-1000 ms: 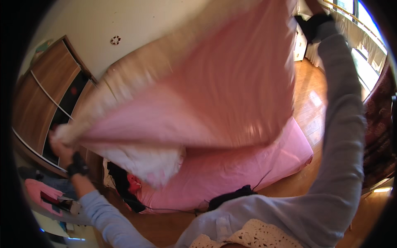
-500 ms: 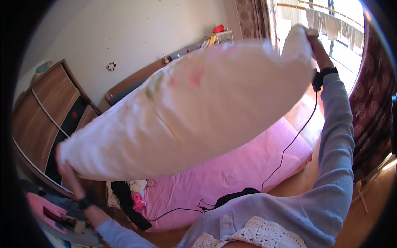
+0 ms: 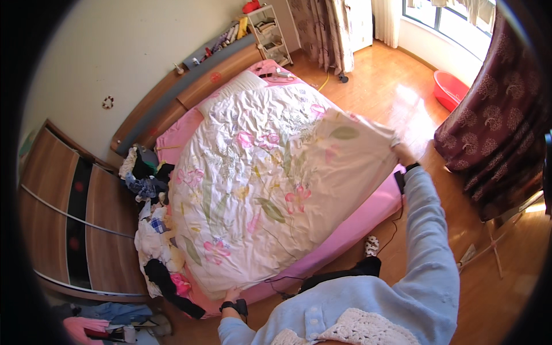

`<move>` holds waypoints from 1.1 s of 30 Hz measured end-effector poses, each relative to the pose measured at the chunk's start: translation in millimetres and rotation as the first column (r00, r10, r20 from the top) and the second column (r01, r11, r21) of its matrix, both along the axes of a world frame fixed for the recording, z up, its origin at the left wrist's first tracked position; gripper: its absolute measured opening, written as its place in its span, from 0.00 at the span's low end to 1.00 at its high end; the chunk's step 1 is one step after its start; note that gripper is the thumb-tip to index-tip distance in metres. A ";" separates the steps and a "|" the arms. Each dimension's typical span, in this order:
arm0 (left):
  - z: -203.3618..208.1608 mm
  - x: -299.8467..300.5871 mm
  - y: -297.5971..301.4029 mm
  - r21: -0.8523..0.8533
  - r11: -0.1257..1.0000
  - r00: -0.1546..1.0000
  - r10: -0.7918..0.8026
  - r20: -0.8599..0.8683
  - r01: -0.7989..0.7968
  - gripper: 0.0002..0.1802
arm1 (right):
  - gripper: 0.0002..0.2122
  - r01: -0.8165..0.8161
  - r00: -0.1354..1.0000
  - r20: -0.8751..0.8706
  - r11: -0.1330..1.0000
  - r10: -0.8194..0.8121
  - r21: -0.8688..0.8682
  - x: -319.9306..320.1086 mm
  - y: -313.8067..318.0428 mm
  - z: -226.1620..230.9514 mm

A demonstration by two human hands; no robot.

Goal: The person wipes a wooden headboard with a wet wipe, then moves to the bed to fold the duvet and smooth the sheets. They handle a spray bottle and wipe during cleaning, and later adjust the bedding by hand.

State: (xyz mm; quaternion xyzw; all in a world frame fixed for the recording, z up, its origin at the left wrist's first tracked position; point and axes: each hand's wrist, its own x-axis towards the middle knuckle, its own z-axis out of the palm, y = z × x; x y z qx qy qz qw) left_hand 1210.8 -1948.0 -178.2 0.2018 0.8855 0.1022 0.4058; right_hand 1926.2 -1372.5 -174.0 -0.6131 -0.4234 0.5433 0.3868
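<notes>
A white duvet (image 3: 247, 172) with pink flowers and green leaves lies spread over the bed, wrinkled in its middle. My right hand (image 3: 405, 154) is closed on its near right corner and holds that corner raised, so the cloth slopes up to it. At the near edge, toward the left, my left hand (image 3: 233, 294) grips the duvet's hem low by the mattress; part of its fingers is hidden. The pink bed sheet (image 3: 339, 241) shows as a strip along the near side. Both wrists wear black bands, and a thin dark cable hangs by the right one.
Piled clothes (image 3: 155, 230) line the bed's left edge, beside a wooden sliding-door wardrobe (image 3: 86, 218). A wooden headboard (image 3: 184, 98) stands at the far side, with a white shelf cart (image 3: 270, 37) nearby. Right are a red basin (image 3: 448, 91), a dark patterned curtain (image 3: 494, 121) and a wooden stand (image 3: 494, 247).
The duvet, held high and billowing before, has come down flat over the bed. Both my hands have lowered; my left hand has also moved right, toward my body.
</notes>
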 end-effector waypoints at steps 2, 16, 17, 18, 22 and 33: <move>-12.5 62.4 14.9 -0.015 0.998 0.988 0.070 0.141 -0.069 0.28 | 0.20 0.017 0.984 0.177 0.990 0.008 -0.143 11.0 20.0 -63.1; 20.7 253.6 8.7 -0.057 0.952 0.878 0.299 0.374 -0.300 0.20 | 0.16 0.217 0.737 0.655 0.976 -0.166 0.004 143.5 -78.6 -155.6; 14.8 248.1 8.9 -0.095 0.943 0.873 0.332 0.357 -0.320 0.20 | 0.15 0.190 0.725 0.679 0.981 -0.115 -0.036 145.7 -78.9 -153.1; 1.7 239.8 17.3 -0.034 0.939 0.725 0.287 0.627 -0.343 0.19 | 0.15 0.169 0.707 0.702 0.985 -0.091 -0.042 150.4 -79.8 -151.0; -47.1 238.2 54.0 -0.077 0.994 0.749 0.108 0.653 -0.076 0.17 | 0.12 0.326 0.779 0.620 0.903 -0.089 -0.280 177.2 -85.8 -137.4; -74.5 468.8 285.7 -0.093 0.983 0.909 0.184 0.375 -0.161 0.14 | 0.07 0.068 0.965 0.259 0.925 0.034 -0.375 355.4 -50.2 -83.3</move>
